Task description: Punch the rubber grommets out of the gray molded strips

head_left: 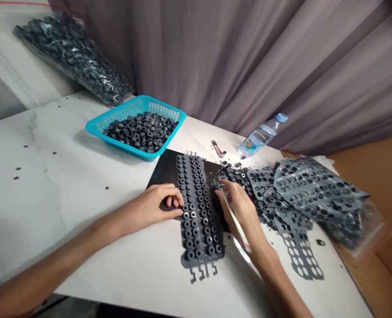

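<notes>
A dark grey moulded rubber sheet (200, 194) with rows of round, ring-shaped parts lies lengthwise before me, thin tabs sticking out at its near end. On its left side my left hand (164, 201) is closed, with curled fingers and thumb at the sheet's edge. My right hand (240, 205) is just right of the sheet, closed around a thin pale stick-like tool (237, 216) that runs back along the palm. The tool's tip is hard to make out. Beneath the sheet is a black mat (164, 170).
Behind the mat stands a turquoise basket (94, 128) of loose rings, beside a bulging clear bag (73, 57). Loose rings, punched sheets (303, 256) and another bag (318, 190) crowd the right. Pink-handled snips (217, 149) and a water bottle (258, 139) sit further back.
</notes>
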